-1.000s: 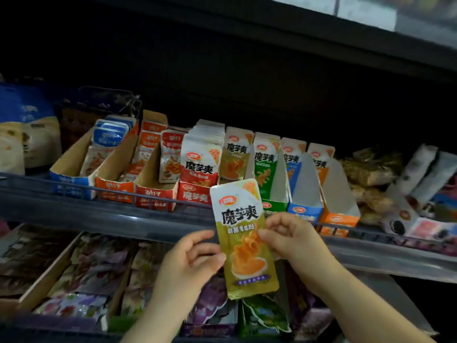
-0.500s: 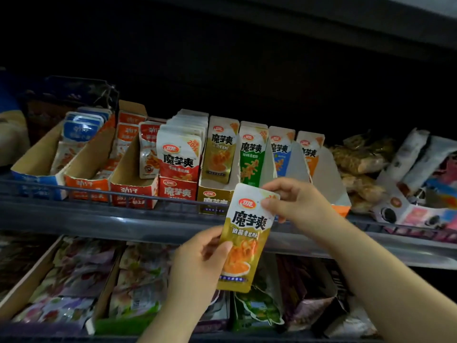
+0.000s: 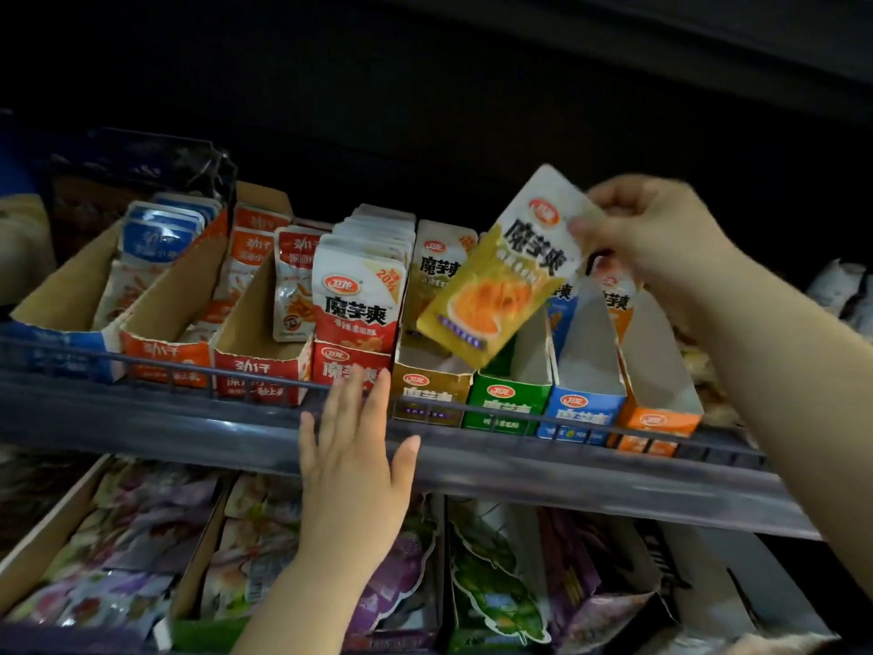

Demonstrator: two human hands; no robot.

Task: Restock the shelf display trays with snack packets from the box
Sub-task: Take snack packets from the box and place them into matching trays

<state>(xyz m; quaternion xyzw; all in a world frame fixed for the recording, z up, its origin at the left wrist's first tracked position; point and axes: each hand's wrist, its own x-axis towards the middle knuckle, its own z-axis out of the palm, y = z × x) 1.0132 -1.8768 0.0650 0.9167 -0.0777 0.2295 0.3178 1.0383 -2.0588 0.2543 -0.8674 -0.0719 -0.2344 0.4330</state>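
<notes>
The shelf (image 3: 567, 479) carries a row of cardboard display trays behind a wire front rail. The red tray (image 3: 352, 366) is packed full. The yellow tray (image 3: 431, 399) beside it shows one packet standing at the back and free room in front. The green tray (image 3: 510, 404) and those to its right are also nearly empty. The supply box is not in view.

The yellow packet (image 3: 496, 286) is a flat foil pouch with sealed edges. Treat it as light, thin and flexible: it likely bends under its own length if held by one corner, and the glossy film is probably slippery. The firm seal strip along the top edge is the best place to hold it, since it resists creasing and keeps the contents from being squeezed. Feed the bottom edge in first.

The packet hangs tilted above the yellow and green trays, with its lower corner just over the gap between them and its top leaning right.

The right hand (image 3: 661, 238) pinches the packet at its upper right corner, and its fingertips (image 3: 583, 226) overlap the white top band. The left hand (image 3: 354, 465) is spread flat and holds nothing. It is well apart from the packet, lower left, in front of the rail below the red tray. Motion blur hides whether it touches the rail.
</notes>
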